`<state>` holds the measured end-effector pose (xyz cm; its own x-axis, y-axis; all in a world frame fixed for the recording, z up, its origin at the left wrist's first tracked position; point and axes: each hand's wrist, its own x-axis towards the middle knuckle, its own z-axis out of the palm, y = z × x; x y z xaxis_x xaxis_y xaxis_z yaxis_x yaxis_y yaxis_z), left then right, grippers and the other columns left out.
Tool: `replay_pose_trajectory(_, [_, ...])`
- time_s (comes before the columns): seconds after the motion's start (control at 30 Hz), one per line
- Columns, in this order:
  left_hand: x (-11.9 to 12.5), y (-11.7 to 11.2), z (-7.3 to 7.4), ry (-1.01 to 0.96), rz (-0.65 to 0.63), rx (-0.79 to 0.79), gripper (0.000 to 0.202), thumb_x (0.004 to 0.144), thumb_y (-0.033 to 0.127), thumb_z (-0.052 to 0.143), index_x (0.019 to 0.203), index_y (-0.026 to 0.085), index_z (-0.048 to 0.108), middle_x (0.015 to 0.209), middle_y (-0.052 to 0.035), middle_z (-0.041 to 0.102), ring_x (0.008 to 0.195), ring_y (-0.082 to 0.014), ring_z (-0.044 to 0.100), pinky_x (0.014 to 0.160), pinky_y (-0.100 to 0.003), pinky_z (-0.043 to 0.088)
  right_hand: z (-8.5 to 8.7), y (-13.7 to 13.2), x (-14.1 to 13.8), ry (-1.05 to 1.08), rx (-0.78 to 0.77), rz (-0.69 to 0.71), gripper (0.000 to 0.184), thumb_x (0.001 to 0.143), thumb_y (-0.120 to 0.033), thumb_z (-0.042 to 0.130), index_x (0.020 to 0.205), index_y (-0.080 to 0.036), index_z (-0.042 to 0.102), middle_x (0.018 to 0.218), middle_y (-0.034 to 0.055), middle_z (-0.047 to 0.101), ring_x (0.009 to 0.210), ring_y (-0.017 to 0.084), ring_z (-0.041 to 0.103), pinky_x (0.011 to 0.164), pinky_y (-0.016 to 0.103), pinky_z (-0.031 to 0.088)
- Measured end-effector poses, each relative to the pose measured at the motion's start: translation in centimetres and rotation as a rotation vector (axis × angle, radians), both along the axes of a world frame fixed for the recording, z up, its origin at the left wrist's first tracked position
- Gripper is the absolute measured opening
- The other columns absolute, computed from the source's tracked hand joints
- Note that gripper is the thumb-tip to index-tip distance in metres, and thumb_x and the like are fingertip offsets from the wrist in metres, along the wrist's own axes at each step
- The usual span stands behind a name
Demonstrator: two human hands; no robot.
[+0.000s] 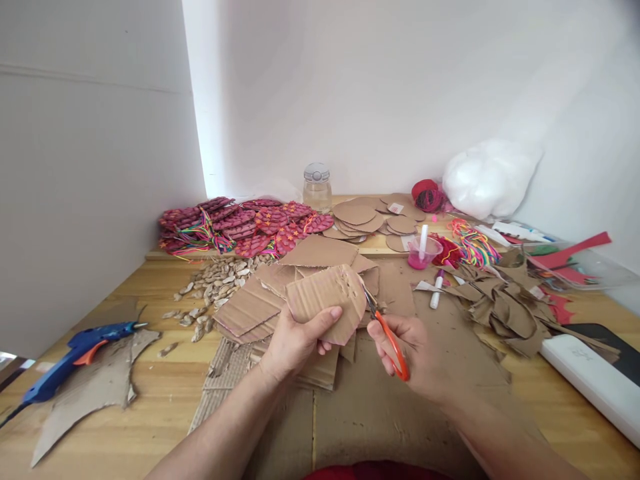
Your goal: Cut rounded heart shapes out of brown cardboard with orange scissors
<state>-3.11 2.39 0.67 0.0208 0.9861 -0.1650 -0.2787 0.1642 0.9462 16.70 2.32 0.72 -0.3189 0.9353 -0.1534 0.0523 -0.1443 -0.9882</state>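
Observation:
My left hand (295,340) grips a piece of corrugated cardboard (327,300) by its lower edge, thumb on top, holding it above a stack of cardboard sheets (255,307). My right hand (413,353) is closed round the orange handles of a pair of scissors (387,333). The blades meet the right edge of the held cardboard. Both forearms come in from the bottom of the view.
A blue glue gun (75,357) lies on a cardboard scrap at left. Small cardboard bits (215,283), red patterned pieces (240,227), cardboard discs (370,217), a jar (317,187), a pink cup (423,253), cardboard offcuts (505,307), a white stuffing bag (487,177) and a white device (595,380) crowd the wooden table (165,387).

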Motion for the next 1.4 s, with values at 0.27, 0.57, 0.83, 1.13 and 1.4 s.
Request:
replay_pose_trajectory(0.27, [0.5,-0.4,-0.3,0.057,-0.044,0.006,0.04,0.073,0.049,0.084,0.077,0.013,0.067,0.054,-0.002,0.065,0.038,-0.0086,0.053,0.036,-0.017,0.041,-0.3,0.0,0.2,-0.07,0.061,-0.006,0.059,0.086,-0.072,0.061,0.062,-0.02,0.05,0.047,-0.0038,0.048,0.044,0.009,0.041,0.045,0.023,0.031])
replay_pose_trajectory(0.57, [0.1,-0.1,-0.4,0.076,-0.08,0.027,0.04,0.075,0.049,0.083,0.074,0.013,0.067,0.049,-0.0009,0.062,0.036,-0.0079,0.05,0.035,-0.017,0.04,-0.7,0.3,0.8,-0.061,0.033,0.027,0.06,0.086,-0.072,0.062,0.061,-0.022,0.041,0.048,-0.0075,0.038,0.042,0.008,0.036,0.043,0.023,0.025])
replay_pose_trajectory(0.83, [-0.1,-0.1,-0.2,0.052,-0.076,0.011,0.039,0.073,0.047,0.085,0.075,0.012,0.068,0.051,-0.0016,0.063,0.036,-0.0083,0.052,0.034,-0.017,0.041,-0.8,0.1,0.6,-0.028,0.089,0.036,0.056,0.093,-0.064,0.059,0.062,-0.021,0.041,0.052,-0.0074,0.038,0.044,0.008,0.037,0.043,0.023,0.026])
replay_pose_trajectory(1.13, [-1.0,0.3,0.1,0.076,-0.101,0.027,0.038,0.072,0.046,0.086,0.074,0.013,0.069,0.05,-0.0008,0.062,0.036,-0.0087,0.051,0.034,-0.018,0.042,-0.6,0.3,1.0,-0.107,0.109,0.045,0.058,0.091,-0.069,0.058,0.062,-0.022,0.04,0.054,-0.0068,0.037,0.046,0.009,0.037,0.045,0.024,0.026])
replay_pose_trajectory(1.4, [0.4,0.4,-0.2,-0.165,0.097,-0.001,0.037,0.074,0.043,0.086,0.082,0.013,0.064,0.055,0.0028,0.059,0.04,-0.0066,0.049,0.034,-0.015,0.036,-0.6,0.4,0.9,-0.183,0.101,-0.014,0.059,0.088,-0.072,0.058,0.061,-0.022,0.043,0.05,-0.0056,0.042,0.045,0.011,0.041,0.046,0.026,0.028])
